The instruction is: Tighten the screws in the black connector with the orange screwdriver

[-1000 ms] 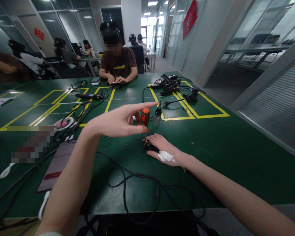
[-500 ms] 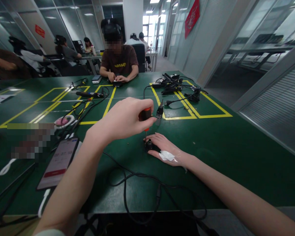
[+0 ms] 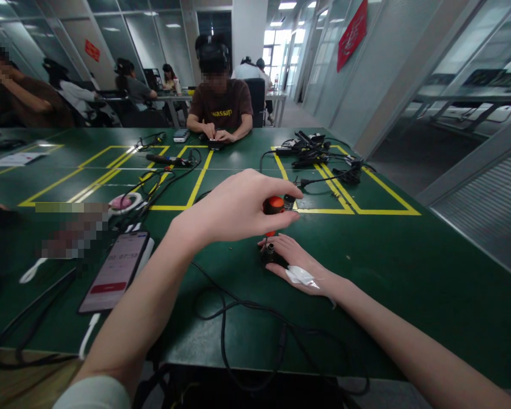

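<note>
My left hand [image 3: 242, 207] is curled round an upright screwdriver [image 3: 275, 205] with a red and black handle. Below it, the thin shaft points down at a small black part [image 3: 269, 257] with a metal threaded top. My right hand [image 3: 296, 262], with white padding [image 3: 301, 277] taped on its back, rests on the green table and grips that part between thumb and fingers. Just beyond my left fingertips a dark cylindrical piece [image 3: 289, 201] shows partly; its lower end is hidden.
Black cables [image 3: 255, 307] loop near the front edge. A phone [image 3: 117, 270] lies at the left, with a white and pink roll [image 3: 125, 203] behind it. A heap of black cables [image 3: 309, 149] lies at the back right. A person [image 3: 221, 102] sits opposite, handling a small dark object.
The whole view has shifted, so the table and hands appear further right. My left hand's thumb and index finger are further apart around the handle. My right hand still grips the black part.
</note>
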Action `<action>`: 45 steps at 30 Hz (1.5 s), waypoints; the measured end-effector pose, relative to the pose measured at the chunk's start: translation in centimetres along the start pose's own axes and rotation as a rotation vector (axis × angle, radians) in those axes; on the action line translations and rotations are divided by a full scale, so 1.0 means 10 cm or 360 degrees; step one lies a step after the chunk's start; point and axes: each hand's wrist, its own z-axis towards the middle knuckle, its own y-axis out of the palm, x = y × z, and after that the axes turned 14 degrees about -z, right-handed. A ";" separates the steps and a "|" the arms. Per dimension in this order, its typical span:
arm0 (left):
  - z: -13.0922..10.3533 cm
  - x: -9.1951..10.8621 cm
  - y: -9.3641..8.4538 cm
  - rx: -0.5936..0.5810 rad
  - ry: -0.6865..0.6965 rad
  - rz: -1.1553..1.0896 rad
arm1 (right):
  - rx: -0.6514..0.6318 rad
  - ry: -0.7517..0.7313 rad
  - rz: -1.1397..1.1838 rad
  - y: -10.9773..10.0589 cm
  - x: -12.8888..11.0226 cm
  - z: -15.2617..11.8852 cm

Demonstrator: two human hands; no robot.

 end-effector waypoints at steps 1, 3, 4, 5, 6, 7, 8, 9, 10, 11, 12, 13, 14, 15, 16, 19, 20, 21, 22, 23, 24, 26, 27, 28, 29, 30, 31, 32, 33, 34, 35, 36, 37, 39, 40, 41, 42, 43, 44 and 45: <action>0.01 0.00 0.02 0.0017 -0.0031 0.0097 | 0.0002 0.0001 -0.0001 0.00 0.00 0.00; 0.03 -0.01 0.05 0.0086 -0.0102 0.0275 | -0.0005 -0.0005 0.0001 0.01 0.01 0.00; 0.04 -0.01 0.07 0.0097 -0.0129 0.0311 | -0.0008 -0.0008 0.0003 0.01 0.01 -0.01; 0.04 -0.02 0.09 0.0091 -0.0128 0.0308 | -0.0006 -0.0011 0.0002 0.02 0.02 -0.01; 0.05 -0.03 0.11 0.0108 -0.0101 0.0258 | 0.0001 -0.0009 -0.0004 0.03 0.02 -0.01; 0.05 -0.04 0.13 0.0123 -0.0054 0.0169 | 0.0007 0.0001 -0.0013 0.04 0.03 -0.02; 0.06 -0.05 0.14 0.0112 -0.0001 0.0055 | 0.0014 0.0010 -0.0023 0.06 0.04 -0.02; 0.06 -0.06 0.15 0.0061 0.0035 -0.0069 | 0.0023 0.0021 -0.0029 0.08 0.04 -0.03; 0.06 -0.07 0.15 0.0033 0.0057 -0.0166 | 0.0039 0.0038 -0.0026 0.10 0.05 -0.04; 0.07 -0.08 0.16 0.0007 0.0064 -0.0236 | 0.0070 0.0049 -0.0022 0.12 0.07 -0.04; 0.07 -0.09 0.16 -0.0009 0.0057 -0.0286 | 0.0090 0.0052 -0.0015 0.14 0.08 -0.05; 0.07 -0.09 0.15 -0.0021 0.0036 -0.0324 | 0.0088 0.0053 -0.0005 0.16 0.09 -0.05; 0.07 -0.10 0.15 -0.0023 0.0021 -0.0346 | 0.0090 0.0048 0.0010 0.17 0.09 -0.06; 0.07 -0.11 0.15 -0.0016 0.0018 -0.0354 | 0.0084 0.0043 0.0021 0.17 0.10 -0.06; 0.08 -0.11 0.14 -0.0012 0.0024 -0.0340 | 0.0084 0.0044 0.0020 0.17 0.10 -0.06; 0.08 -0.14 0.15 0.0040 0.0041 -0.0143 | 0.0024 0.0024 -0.0022 0.12 0.08 -0.05; 0.09 -0.15 0.15 0.0062 0.0028 -0.0061 | 0.0016 0.0020 -0.0032 0.09 0.07 -0.05; 0.09 -0.16 0.16 0.0084 0.0010 0.0000 | 0.0012 0.0023 -0.0036 0.07 0.06 -0.05; 0.09 -0.16 0.17 0.0099 -0.0005 0.0024 | 0.0007 0.0025 -0.0037 0.05 0.05 -0.05; 0.09 -0.16 0.17 0.0094 -0.0008 0.0003 | 0.0004 0.0019 -0.0037 0.04 0.05 -0.05; 0.10 -0.16 0.18 0.0071 -0.0002 -0.0060 | -0.0003 0.0020 -0.0041 0.02 0.04 -0.05; 0.10 -0.13 0.17 -0.0008 0.0025 -0.0306 | -0.0008 0.0025 -0.0049 0.02 0.03 -0.05; 0.10 -0.11 0.17 -0.0058 0.0036 -0.0478 | -0.0001 0.0032 -0.0056 0.02 0.03 -0.06; 0.10 -0.09 0.16 -0.0113 0.0030 -0.0666 | 0.0001 0.0013 -0.0063 0.02 0.03 -0.06; 0.10 -0.08 0.16 -0.0154 0.0007 -0.0851 | 0.0013 0.0009 -0.0072 0.03 0.04 -0.07; 0.10 -0.07 0.15 -0.0207 -0.0032 -0.1022 | 0.0030 0.0016 -0.0077 0.04 0.04 -0.08; 0.09 -0.06 0.15 -0.0242 -0.0086 -0.1183 | 0.0030 0.0006 -0.0078 0.05 0.04 -0.09; 0.09 -0.07 0.15 -0.0268 -0.0139 -0.1331 | 0.0018 0.0008 -0.0080 0.06 0.05 -0.09; 0.08 -0.08 0.16 -0.0282 -0.0186 -0.1472 | 0.0010 0.0022 -0.0090 0.06 0.05 -0.10; 0.07 -0.10 0.18 -0.0296 -0.0232 -0.1600 | -0.0017 0.0021 -0.0098 0.07 0.05 -0.11; 0.07 -0.12 0.21 -0.0267 -0.0247 -0.1735 | -0.0033 0.0033 -0.0098 0.07 0.04 -0.11; 0.06 -0.15 0.24 -0.0244 -0.0257 -0.1867 | -0.0057 0.0061 -0.0097 0.08 0.04 -0.12; 0.06 -0.17 0.29 -0.0237 -0.0276 -0.1979 | -0.0061 0.0093 -0.0099 0.08 0.03 -0.12; 0.07 -0.22 0.39 -0.0133 -0.0310 -0.2136 | -0.0050 0.0101 -0.0105 0.07 0.01 -0.11; 0.07 -0.23 0.44 -0.0081 -0.0315 -0.2197 | -0.0049 0.0078 -0.0094 0.07 0.00 -0.11; 0.08 -0.23 0.48 -0.0041 -0.0332 -0.2250 | -0.0035 0.0061 -0.0091 0.06 -0.01 -0.10; 0.08 -0.22 0.51 0.0026 -0.0364 -0.2297 | -0.0038 0.0056 -0.0084 0.05 -0.02 -0.09; 0.07 -0.21 0.54 0.0100 -0.0370 -0.2347 | -0.0033 0.0042 -0.0076 0.05 -0.03 -0.08; 0.06 -0.19 0.55 0.0171 -0.0349 -0.2397 | -0.0022 0.0045 -0.0074 0.05 -0.04 -0.07; 0.04 -0.17 0.56 0.0197 -0.0333 -0.2438 | -0.0027 0.0040 -0.0074 0.06 -0.05 -0.06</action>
